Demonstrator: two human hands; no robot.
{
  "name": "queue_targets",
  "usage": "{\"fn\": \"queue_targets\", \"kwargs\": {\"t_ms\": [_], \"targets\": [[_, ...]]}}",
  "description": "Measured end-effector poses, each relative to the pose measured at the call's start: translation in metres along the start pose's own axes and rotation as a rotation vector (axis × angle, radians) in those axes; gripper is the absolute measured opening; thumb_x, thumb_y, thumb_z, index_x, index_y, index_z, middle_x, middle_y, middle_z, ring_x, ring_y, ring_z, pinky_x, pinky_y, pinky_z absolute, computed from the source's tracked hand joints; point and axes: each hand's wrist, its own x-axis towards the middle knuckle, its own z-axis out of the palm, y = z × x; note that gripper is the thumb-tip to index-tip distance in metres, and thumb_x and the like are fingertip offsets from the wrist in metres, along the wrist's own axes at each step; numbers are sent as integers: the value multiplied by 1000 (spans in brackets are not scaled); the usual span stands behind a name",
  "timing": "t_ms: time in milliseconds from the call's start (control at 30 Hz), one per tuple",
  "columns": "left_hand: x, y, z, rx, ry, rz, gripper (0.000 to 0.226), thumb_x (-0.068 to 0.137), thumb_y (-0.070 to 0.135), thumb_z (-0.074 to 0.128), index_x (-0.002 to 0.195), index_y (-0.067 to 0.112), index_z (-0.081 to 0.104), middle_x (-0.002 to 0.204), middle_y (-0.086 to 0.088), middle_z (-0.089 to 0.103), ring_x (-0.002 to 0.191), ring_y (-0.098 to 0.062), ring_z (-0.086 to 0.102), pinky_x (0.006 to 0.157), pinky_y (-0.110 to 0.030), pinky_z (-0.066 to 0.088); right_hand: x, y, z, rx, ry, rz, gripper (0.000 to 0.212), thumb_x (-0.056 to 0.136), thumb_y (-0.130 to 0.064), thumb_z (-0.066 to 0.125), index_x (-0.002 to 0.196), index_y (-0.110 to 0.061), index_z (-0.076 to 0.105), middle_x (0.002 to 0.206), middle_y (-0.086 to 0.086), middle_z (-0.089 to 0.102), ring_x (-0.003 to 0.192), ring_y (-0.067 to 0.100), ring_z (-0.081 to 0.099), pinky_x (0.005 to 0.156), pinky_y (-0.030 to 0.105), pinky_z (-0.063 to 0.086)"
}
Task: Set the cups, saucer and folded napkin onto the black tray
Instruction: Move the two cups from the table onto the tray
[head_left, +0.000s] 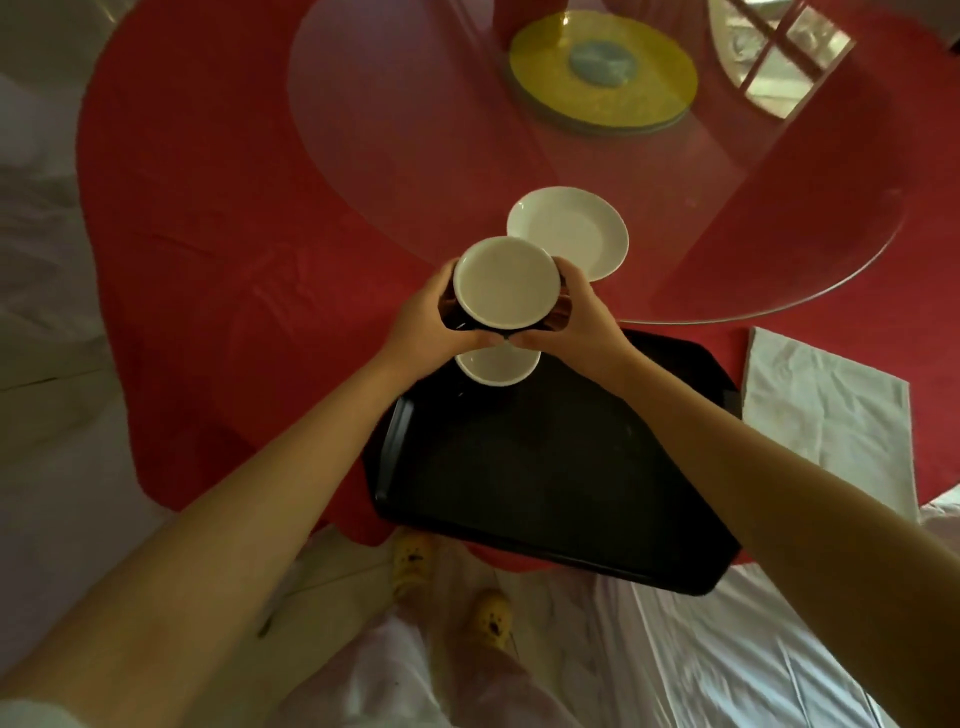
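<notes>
The round ceramic cup (506, 283), dark outside, white inside, hangs above the far left corner of the flat black tray (545, 467), mouth up, axis upright. The left hand (423, 325) and right hand (584, 317) clasp opposite sides, fingers curled round its wall. Likely rigid, glazed, slippery, breakable: the wall is the sound hold, set down gently.
</notes>
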Motion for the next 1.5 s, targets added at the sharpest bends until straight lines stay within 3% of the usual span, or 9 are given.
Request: {"fn": "queue_targets", "kwargs": {"t_ms": [267, 400, 533, 700, 800, 1200, 1300, 1367, 1500], "targets": [[-94, -19, 37, 52, 107, -59, 93, 61, 32, 83, 139, 29, 32, 132, 16, 46, 125, -4, 43, 100, -23, 38, -81, 27, 16, -13, -55, 5, 93, 63, -19, 83, 138, -26, 29, 140, -3, 41, 125, 12, 45, 101, 32, 44], [-123, -33, 52, 30, 84, -90, 95, 61, 31, 83, 140, 30, 29, 124, 34, 41, 121, 8, 39, 94, -3, 34, -109, 46, 28, 4, -85, 55, 94, 64, -19, 83, 139, -28, 27, 141, 2, 40, 126, 16, 46, 102, 36, 45], [-136, -47, 61, 38, 48, -145, 95, 62, 30, 83, 141, 30, 29, 129, 23, 42, 125, 2, 38, 100, -19, 34, -122, 63, 39, -7, -87, 85, 91, 64, -18, 82, 137, -27, 28, 140, 1, 39, 125, 14, 44, 101, 29, 43], [-141, -60, 63, 63, -6, -192, 94, 63, 27, 83, 141, 25, 30, 132, 14, 46, 126, -5, 40, 102, -24, 35, -130, 77, 53, -10, -76, 111, 88, 63, -24, 82, 131, -38, 27, 135, -8, 38, 124, 9, 41, 102, 30, 41], [-142, -65, 61, 68, -23, -195, 94, 63, 28, 83, 140, 27, 30, 131, 16, 45, 126, -3, 40, 103, -24, 36, -132, 83, 58, -8, -69, 133, 91, 62, -28, 81, 135, -34, 26, 136, -9, 37, 125, 9, 40, 102, 29, 40], [-143, -67, 56, 65, -109, -231, 95, 68, 28, 79, 138, 44, 17, 129, 36, 32, 123, 13, 30, 96, -6, 29, -131, 87, 62, -8, -108, 153, 99, 66, -25, 81, 141, -29, 17, 147, -1, 28, 130, 7, 32, 107, 30, 35], [-144, -68, 44, -50, -199, -285, 92, 79, 4, 66, 144, 35, 9, 146, 17, 23, 137, -2, 22, 110, -23, 26, -127, 89, 57, 7, -154, 169, 99, 69, -18, 78, 144, -27, 14, 150, 2, 24, 134, 11, 30, 106, 27, 34], [-144, -63, 34, -173, -203, -318, 87, 82, -12, 53, 144, 30, 9, 148, 10, 20, 139, -7, 20, 111, -25, 23, -124, 91, 51, 6, -197, 197, 99, 72, -12, 74, 145, -27, 9, 153, 3, 19, 137, 15, 28, 106, 27, 33], [-130, -44, 16, -185, -78, -306, 59, 89, 0, 51, 141, 18, 29, 143, 6, 37, 133, -7, 35, 108, -26, 30, -118, 94, 34, -11, -230, 211, 91, 78, -6, 68, 146, -28, 10, 154, 3, 20, 138, 17, 30, 105, 26, 34]]}}
